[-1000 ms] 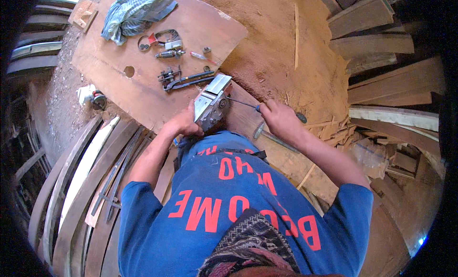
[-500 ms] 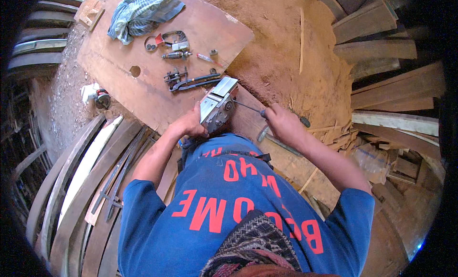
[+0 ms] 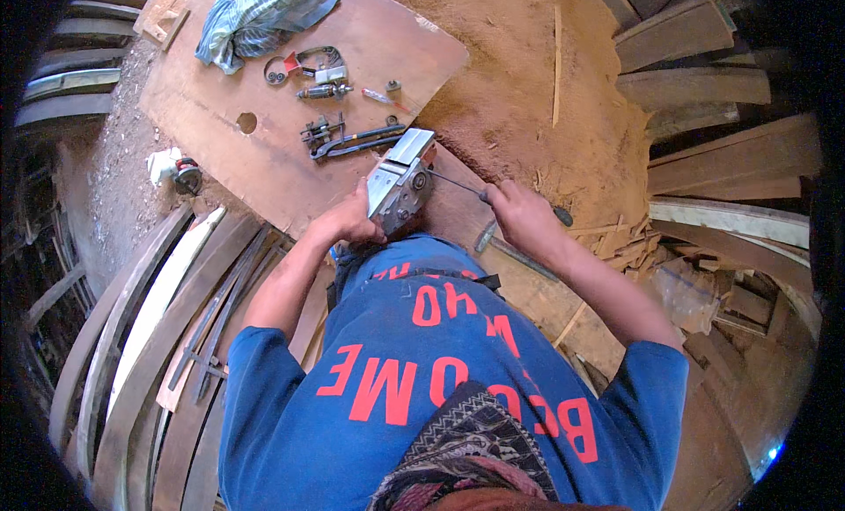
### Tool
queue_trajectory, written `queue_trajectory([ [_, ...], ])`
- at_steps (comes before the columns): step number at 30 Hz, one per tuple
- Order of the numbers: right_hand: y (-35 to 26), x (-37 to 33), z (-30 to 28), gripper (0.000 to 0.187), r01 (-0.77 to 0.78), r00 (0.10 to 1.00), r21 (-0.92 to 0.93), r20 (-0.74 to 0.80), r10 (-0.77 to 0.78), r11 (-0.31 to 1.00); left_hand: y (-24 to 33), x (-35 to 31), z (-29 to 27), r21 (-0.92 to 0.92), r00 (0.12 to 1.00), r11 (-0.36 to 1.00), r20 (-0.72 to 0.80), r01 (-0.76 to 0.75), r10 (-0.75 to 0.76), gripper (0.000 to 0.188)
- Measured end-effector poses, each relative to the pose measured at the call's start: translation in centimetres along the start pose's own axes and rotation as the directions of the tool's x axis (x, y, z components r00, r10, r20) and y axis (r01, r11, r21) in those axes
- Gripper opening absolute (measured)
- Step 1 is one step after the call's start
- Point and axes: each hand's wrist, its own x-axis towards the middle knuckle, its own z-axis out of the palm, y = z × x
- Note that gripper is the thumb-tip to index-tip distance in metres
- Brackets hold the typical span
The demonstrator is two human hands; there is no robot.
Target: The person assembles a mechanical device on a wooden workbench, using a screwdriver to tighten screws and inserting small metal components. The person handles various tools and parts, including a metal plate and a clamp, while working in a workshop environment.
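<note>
My left hand [image 3: 354,219] is closed around the near end of a silver electric planer [image 3: 401,181], tipped on its side just beyond my lap. A flat metal sole and a round part on its side face show. From the right, my right hand [image 3: 525,217] grips a screwdriver [image 3: 456,184]; its dark handle end pokes out behind the fist. The thin shaft reaches the planer's side, by the round part. Beyond the planer, a black handle-shaped part [image 3: 359,146] lies on a worn board [image 3: 207,146].
Farther up the board are a motor armature [image 3: 324,91], a red-and-white pen-like stick [image 3: 378,97] and a bunched striped cloth [image 3: 260,22]. A hammer [image 3: 519,257] lies right of my lap. Sawdust [image 3: 519,80] spreads at the right. Curved wood pieces [image 3: 132,361] stand to my left.
The planer and both hands have shifted very slightly up and left in the picture. The screwdriver stays against the planer's side, and both grips are unchanged.
</note>
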Motion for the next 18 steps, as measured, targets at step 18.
queue_trajectory([
  [18,-0.2,0.8,-1.2,0.017,0.169,0.985,-0.241,0.057,-0.160,0.956,-1.1,0.9,0.5,0.044,1.000,0.999,-0.007,-0.013,0.014,0.151],
])
